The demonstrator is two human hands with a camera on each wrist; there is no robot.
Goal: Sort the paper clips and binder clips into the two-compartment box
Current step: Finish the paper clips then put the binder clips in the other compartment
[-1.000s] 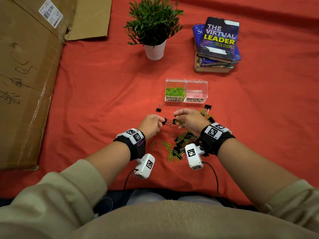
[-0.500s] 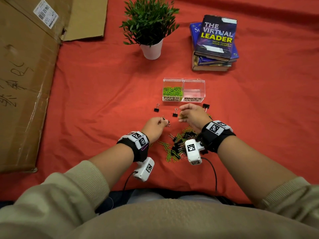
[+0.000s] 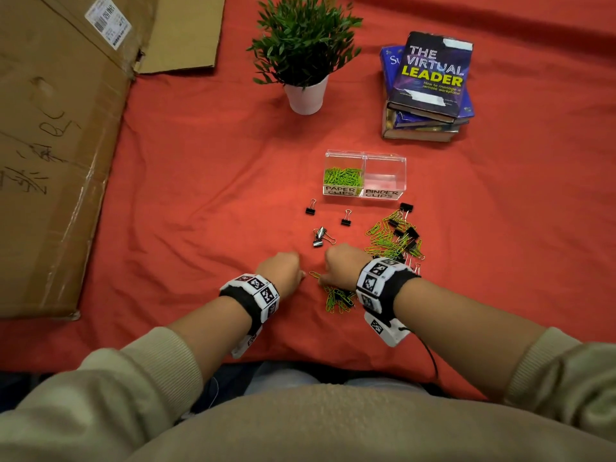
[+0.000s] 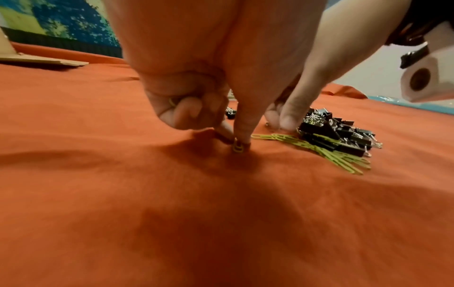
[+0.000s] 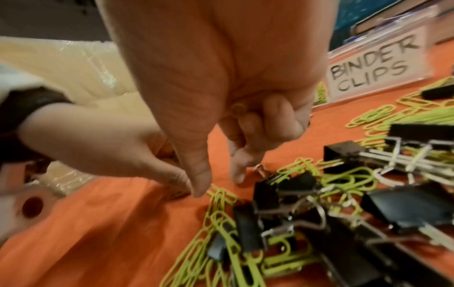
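Observation:
The clear two-compartment box (image 3: 401,161) stands ahead; green paper clips (image 3: 343,176) fill its left half, labelled PAPER CLIPS, and the BINDER CLIPS half (image 5: 373,71) looks empty. My left hand (image 4: 234,139) pinches a green paper clip (image 4: 237,148) against the cloth, with another clip tucked in its curled fingers. Just right of it, my right hand (image 5: 218,182) holds a green clip (image 5: 238,107) in its curled fingers. Its thumb tip touches the near pile of paper clips (image 3: 336,300). Black binder clips (image 5: 282,194) are tangled in that pile.
Loose binder clips (image 3: 320,236) lie between my hands and the box, and a larger mixed heap (image 3: 396,236) sits right of them. A potted plant (image 3: 305,95) and stacked books (image 3: 426,91) stand beyond the box. Flattened cardboard (image 3: 56,145) covers the left side of the red cloth.
Both hands have drawn back toward me, from the binder clips near the box to the near pile of paper clips. Those binder clips now lie beyond my fingers.

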